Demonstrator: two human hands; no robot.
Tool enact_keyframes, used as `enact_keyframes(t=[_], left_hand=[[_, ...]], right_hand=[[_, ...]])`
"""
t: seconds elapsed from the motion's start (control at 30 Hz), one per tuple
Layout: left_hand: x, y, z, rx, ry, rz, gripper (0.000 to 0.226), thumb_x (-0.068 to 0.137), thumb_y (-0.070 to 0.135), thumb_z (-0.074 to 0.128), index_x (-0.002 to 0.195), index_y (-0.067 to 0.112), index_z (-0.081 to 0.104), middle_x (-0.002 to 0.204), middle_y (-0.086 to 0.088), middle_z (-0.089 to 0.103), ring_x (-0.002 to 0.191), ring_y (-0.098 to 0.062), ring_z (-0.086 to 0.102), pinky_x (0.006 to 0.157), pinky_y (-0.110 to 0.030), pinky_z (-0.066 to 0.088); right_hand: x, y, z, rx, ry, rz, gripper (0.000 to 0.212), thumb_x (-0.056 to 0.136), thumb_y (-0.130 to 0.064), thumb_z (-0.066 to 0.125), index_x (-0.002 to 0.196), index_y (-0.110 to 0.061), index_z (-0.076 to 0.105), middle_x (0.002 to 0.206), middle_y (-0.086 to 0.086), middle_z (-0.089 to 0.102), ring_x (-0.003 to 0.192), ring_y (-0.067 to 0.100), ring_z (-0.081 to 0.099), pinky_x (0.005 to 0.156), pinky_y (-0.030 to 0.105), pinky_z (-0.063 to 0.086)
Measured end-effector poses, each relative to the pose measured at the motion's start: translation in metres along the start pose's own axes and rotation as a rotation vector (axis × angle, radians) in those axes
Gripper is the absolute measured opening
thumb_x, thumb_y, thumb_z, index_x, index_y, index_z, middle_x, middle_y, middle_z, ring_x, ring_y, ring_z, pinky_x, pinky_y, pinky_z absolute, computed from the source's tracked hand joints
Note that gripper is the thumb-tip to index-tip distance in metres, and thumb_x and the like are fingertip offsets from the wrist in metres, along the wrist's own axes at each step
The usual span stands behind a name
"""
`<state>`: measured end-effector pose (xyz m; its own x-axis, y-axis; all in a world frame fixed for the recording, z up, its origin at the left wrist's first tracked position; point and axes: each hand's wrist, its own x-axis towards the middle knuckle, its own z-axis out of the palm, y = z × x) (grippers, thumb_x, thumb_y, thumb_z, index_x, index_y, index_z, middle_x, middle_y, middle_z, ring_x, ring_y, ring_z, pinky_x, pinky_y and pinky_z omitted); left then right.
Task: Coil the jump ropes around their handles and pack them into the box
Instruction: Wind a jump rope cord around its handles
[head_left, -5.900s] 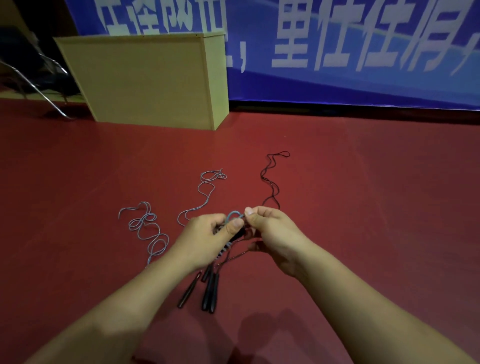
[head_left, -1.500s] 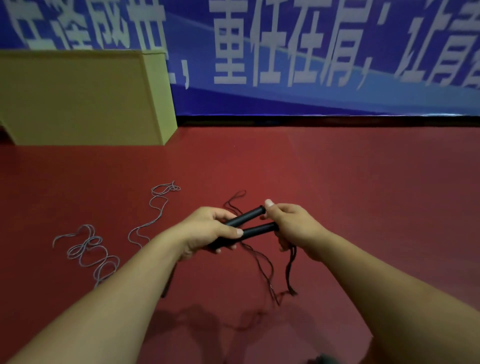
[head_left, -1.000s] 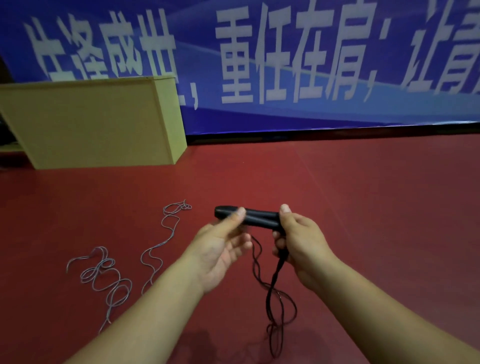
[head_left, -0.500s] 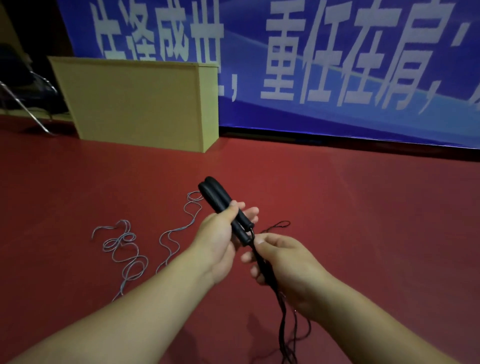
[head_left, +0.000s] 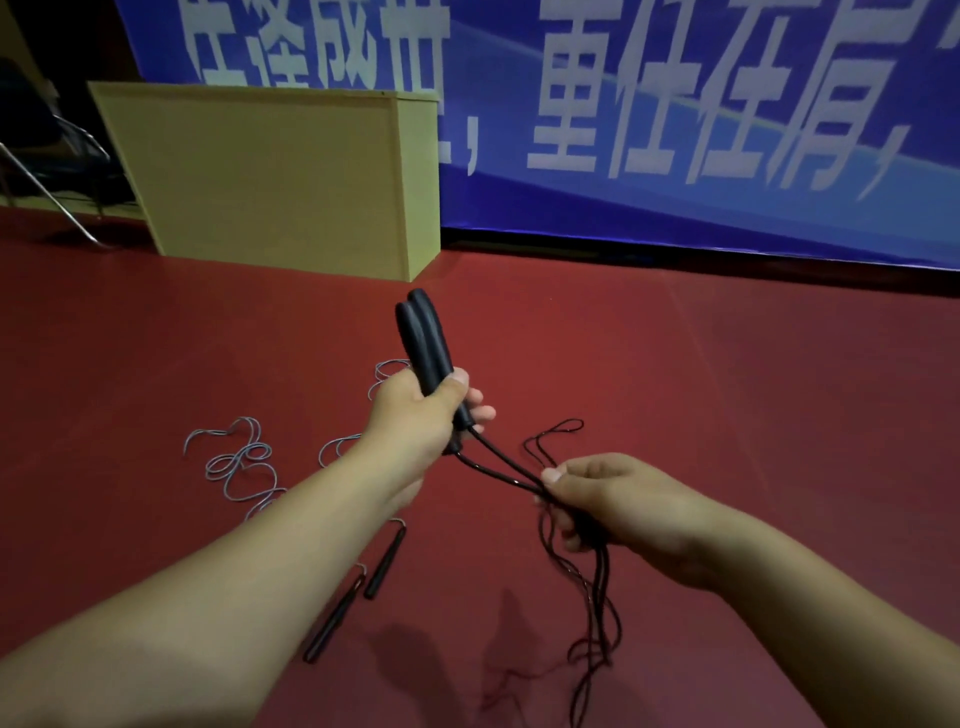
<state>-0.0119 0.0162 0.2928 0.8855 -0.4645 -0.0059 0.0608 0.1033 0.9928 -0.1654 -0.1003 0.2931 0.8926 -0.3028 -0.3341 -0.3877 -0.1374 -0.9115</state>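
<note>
Above the red floor (head_left: 727, 389), two black handles (head_left: 423, 340) held side by side and pointing up toward the yellow box (head_left: 270, 176), clenched at their lower ends in the left hand (head_left: 415, 415). From those ends, two strands of thin black cord (head_left: 498, 465) running across to the right hand (head_left: 613, 499), fingers closed around them, the rest hanging slack below in loose loops down to the floor. Down on the floor near the left forearm, a second pair of dark handles (head_left: 358, 592) lying apart from the held pair, with pale grey cord (head_left: 239, 462) sprawled in curls beyond. Box well apart from both ropes, nothing seen packed yet. Judged light and very limp, that cord, prone to tangling and springing off smooth handles; handles stiff and easy to grip. Best taken near the handle ends, kept taut while winding, last turn pinched.
</note>
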Motion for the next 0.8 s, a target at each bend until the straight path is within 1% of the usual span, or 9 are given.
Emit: enact_keyframes(t=[0.1, 0.2, 0.3, 0.47, 0.57, 0.63, 0.67, 0.73, 0.8], left_hand=[[0.004, 0.001, -0.004, -0.169, 0.014, -0.120, 0.009, 0.101, 0.012, 0.051, 0.102, 0.003, 0.055, 0.089, -0.012, 0.067, 0.073, -0.023, 0.072, 0.068, -0.035, 0.061], [0.005, 0.000, -0.003, -0.306, -0.019, -0.213, 0.014, 0.101, 0.013, 0.050, 0.109, 0.003, 0.055, 0.095, -0.013, 0.070, 0.077, -0.023, 0.073, 0.067, -0.036, 0.060], [0.006, 0.000, -0.001, -0.453, -0.038, -0.266, 0.013, 0.103, 0.017, 0.046, 0.104, 0.007, 0.056, 0.096, -0.012, 0.070, 0.076, -0.021, 0.074, 0.062, -0.034, 0.059], [0.008, 0.004, -0.003, -0.560, -0.020, -0.297, 0.016, 0.104, 0.020, 0.044, 0.103, 0.009, 0.055, 0.094, -0.010, 0.069, 0.079, -0.022, 0.073, 0.075, -0.036, 0.056], [0.008, 0.005, -0.005, -0.580, -0.001, -0.315, 0.016, 0.104, 0.021, 0.044, 0.102, 0.010, 0.055, 0.097, -0.008, 0.069, 0.085, -0.022, 0.072, 0.076, -0.037, 0.056], [0.009, 0.004, -0.006, -0.529, 0.025, -0.273, 0.015, 0.104, 0.020, 0.045, 0.100, 0.011, 0.056, 0.095, -0.008, 0.069, 0.081, -0.021, 0.073, 0.070, -0.038, 0.058], [0.009, 0.002, -0.007, -0.452, 0.058, -0.224, 0.013, 0.103, 0.019, 0.047, 0.099, 0.011, 0.055, 0.095, -0.008, 0.068, 0.077, -0.021, 0.074, 0.067, -0.038, 0.059], [0.009, 0.000, -0.010, -0.201, 0.141, -0.074, 0.010, 0.102, 0.018, 0.050, 0.096, 0.011, 0.053, 0.093, -0.009, 0.066, 0.073, -0.022, 0.073, 0.065, -0.040, 0.060], [0.007, 0.002, -0.013, 0.073, 0.171, 0.105, 0.011, 0.102, 0.018, 0.049, 0.091, 0.015, 0.051, 0.089, -0.008, 0.063, 0.067, -0.020, 0.071, 0.064, -0.041, 0.061]], right_hand=[[-0.008, 0.005, -0.014, -0.069, 0.012, -0.040, 0.017, 0.098, -0.019, 0.057, 0.085, -0.010, 0.064, 0.070, 0.004, 0.062, 0.062, 0.015, 0.054, 0.063, 0.025, 0.046], [-0.016, 0.009, -0.022, -0.111, 0.035, -0.077, 0.019, 0.095, -0.017, 0.061, 0.085, -0.005, 0.070, 0.075, 0.006, 0.070, 0.065, 0.016, 0.057, 0.059, 0.022, 0.046], [-0.018, 0.013, -0.024, -0.129, 0.064, -0.081, 0.019, 0.094, -0.017, 0.063, 0.084, -0.002, 0.072, 0.079, 0.010, 0.074, 0.065, 0.016, 0.061, 0.058, 0.022, 0.047], [-0.015, 0.014, -0.020, -0.077, 0.091, -0.073, 0.017, 0.097, -0.015, 0.058, 0.091, -0.001, 0.067, 0.077, 0.009, 0.073, 0.062, 0.015, 0.063, 0.057, 0.025, 0.048], [-0.013, 0.014, -0.017, -0.048, 0.087, -0.062, 0.016, 0.099, -0.015, 0.055, 0.091, -0.004, 0.063, 0.072, 0.008, 0.069, 0.059, 0.015, 0.062, 0.060, 0.030, 0.047], [-0.010, 0.015, -0.016, -0.080, 0.090, -0.064, 0.018, 0.100, -0.020, 0.054, 0.087, -0.008, 0.060, 0.066, 0.006, 0.064, 0.059, 0.016, 0.062, 0.065, 0.034, 0.046], [-0.009, 0.016, -0.016, -0.113, 0.093, -0.065, 0.021, 0.100, -0.024, 0.053, 0.085, -0.010, 0.058, 0.062, 0.003, 0.061, 0.060, 0.016, 0.063, 0.066, 0.032, 0.045], [-0.007, 0.016, -0.018, -0.160, 0.097, -0.066, 0.026, 0.099, -0.032, 0.054, 0.083, -0.011, 0.055, 0.057, -0.002, 0.055, 0.060, 0.017, 0.064, 0.065, 0.027, 0.044], [-0.007, 0.015, -0.022, -0.157, 0.101, -0.070, 0.028, 0.097, -0.033, 0.057, 0.080, -0.011, 0.054, 0.056, -0.002, 0.052, 0.056, 0.018, 0.057, 0.061, 0.025, 0.043]])
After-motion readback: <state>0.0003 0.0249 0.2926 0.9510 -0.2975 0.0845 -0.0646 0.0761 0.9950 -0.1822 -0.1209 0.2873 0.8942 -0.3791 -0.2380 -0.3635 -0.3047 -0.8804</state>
